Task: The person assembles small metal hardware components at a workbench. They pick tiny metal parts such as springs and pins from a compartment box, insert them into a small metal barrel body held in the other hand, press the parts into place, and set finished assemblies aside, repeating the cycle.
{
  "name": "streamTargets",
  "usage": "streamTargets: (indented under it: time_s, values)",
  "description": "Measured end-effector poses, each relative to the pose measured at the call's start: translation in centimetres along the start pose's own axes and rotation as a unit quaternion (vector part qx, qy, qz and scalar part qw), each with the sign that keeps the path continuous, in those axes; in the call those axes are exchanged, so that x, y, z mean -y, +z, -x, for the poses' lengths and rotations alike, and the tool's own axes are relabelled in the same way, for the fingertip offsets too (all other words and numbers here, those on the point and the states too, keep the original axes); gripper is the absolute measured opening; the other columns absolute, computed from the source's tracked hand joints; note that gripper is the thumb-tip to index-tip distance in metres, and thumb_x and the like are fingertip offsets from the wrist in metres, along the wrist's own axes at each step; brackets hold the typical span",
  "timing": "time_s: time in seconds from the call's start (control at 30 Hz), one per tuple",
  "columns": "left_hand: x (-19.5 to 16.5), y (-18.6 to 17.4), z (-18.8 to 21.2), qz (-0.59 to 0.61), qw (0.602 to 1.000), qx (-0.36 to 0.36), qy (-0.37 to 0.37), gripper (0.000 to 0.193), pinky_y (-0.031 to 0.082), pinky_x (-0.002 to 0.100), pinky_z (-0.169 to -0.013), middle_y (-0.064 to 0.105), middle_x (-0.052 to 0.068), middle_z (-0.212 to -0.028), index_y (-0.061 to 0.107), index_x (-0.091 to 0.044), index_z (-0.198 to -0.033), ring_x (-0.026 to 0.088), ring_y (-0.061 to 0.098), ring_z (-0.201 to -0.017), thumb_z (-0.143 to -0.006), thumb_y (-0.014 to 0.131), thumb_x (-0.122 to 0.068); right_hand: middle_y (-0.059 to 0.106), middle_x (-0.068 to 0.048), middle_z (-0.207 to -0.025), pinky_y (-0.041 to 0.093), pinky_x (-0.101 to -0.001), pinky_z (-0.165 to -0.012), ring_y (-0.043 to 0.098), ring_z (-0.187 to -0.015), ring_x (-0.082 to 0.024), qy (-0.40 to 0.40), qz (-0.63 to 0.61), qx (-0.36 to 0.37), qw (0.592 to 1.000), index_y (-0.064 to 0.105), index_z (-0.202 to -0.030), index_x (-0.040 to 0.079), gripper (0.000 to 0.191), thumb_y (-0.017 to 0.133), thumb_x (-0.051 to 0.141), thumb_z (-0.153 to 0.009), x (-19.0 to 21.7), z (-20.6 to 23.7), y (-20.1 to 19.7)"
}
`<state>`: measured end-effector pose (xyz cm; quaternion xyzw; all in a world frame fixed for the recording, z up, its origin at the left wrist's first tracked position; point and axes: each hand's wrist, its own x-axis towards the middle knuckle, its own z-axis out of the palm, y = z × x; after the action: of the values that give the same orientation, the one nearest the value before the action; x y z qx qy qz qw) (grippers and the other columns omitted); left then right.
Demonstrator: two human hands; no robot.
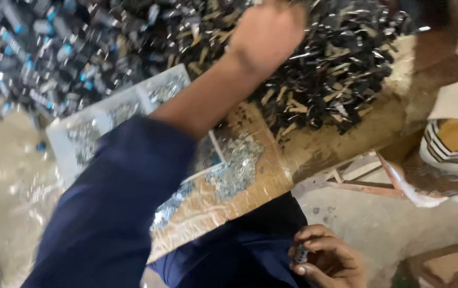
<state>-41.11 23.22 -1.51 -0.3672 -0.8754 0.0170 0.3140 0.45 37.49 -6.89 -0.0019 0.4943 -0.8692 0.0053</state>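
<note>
Left hand (269, 34): arm in a dark blue sleeve (117, 213) stretched forward and up over the wooden board (314, 144), the blurred hand sunk into the heap of dark and shiny small parts (335, 69); whether its fingers are closed cannot be told. Right hand (327, 258): low by the lap, fingers curled, pinching a small dark metal part (301, 254). Alongside: a pale compartment tray (106, 114) of silvery bits under the forearm, loose silvery pieces (237, 165) on the board, and blue-tipped dark parts (31, 48) piled at upper left.

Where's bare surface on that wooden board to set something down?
Bare wood runs along the wooden board right edge, between the dark scrap pile and the silvery screw heap. The top is crowded with the pile and the left hand; the white tray is full. The right hand sits below.
</note>
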Motion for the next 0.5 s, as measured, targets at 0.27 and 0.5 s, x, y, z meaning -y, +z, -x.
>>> streamTargets:
  time_s: [0.27, 0.5]
  values:
    - [2.4, -11.7, 3.3, 0.129, 0.991, -0.036, 0.014, 0.025, 0.061, 0.036, -0.068, 0.072, 0.013, -0.091, 0.070, -0.006, -0.088, 0.029, 0.074, -0.086, -0.064, 0.076, -0.004, 0.061, -0.023, -0.124, 0.067, -0.0388, -0.084, 0.072, -0.105, -0.032, 0.064, 0.122, 0.020, 0.990, 0.071, -0.107, -0.005, 0.033, 0.074, -0.023, -0.079, 3.7, -5.2, 4.1]
    - [4.5, -23.1, 16.1, 0.639, 0.751, 0.025, -0.164, 0.021, 0.059, 0.024, -0.068, 0.072, 0.006, -0.099, 0.064, -0.005, -0.119, 0.011, 0.074, -0.080, -0.102, 0.067, 0.007, 0.063, -0.019, -0.122, 0.070, -0.0353, -0.081, 0.074, -0.103, -0.029, 0.017, 0.107, 0.085, 0.990, 0.070, -0.107, 0.000, 0.035, 0.079, -0.020, -0.080, 4.2, -7.8, 8.5]
